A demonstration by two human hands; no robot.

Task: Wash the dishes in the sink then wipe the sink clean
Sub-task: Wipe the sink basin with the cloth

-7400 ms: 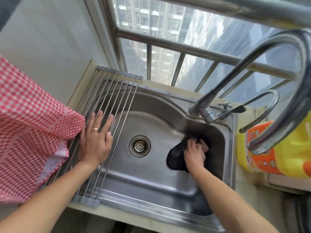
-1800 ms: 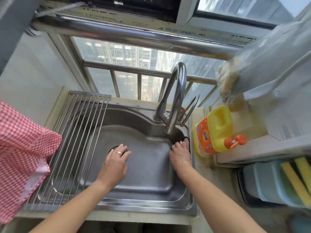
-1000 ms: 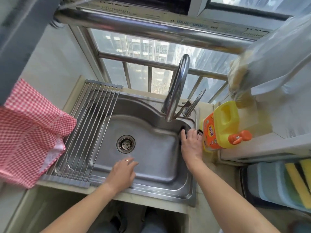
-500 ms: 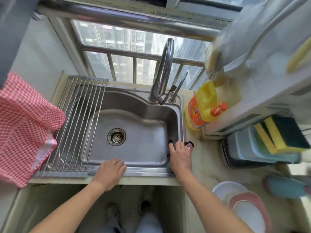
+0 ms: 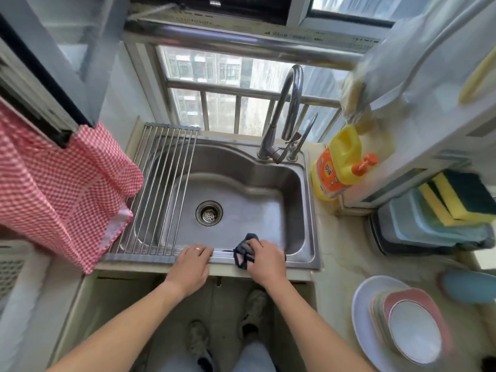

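Note:
The steel sink holds no dishes; its drain sits left of centre. My right hand presses a dark cloth onto the sink's front rim, fingers curled over it. My left hand rests flat on the front rim just left of the cloth, next to the roll-up rack that spans the sink's left side. A stack of washed plates stands on the counter at the lower right.
The tall faucet rises behind the basin. A yellow detergent jug stands to the right of the sink. Sponges lie on a grey bin at the far right. A red checked cloth hangs at the left.
My right hand carried the dark cloth from the basin's far right corner along the right rim to the front rim. My left hand left the rack and settled on the front rim.

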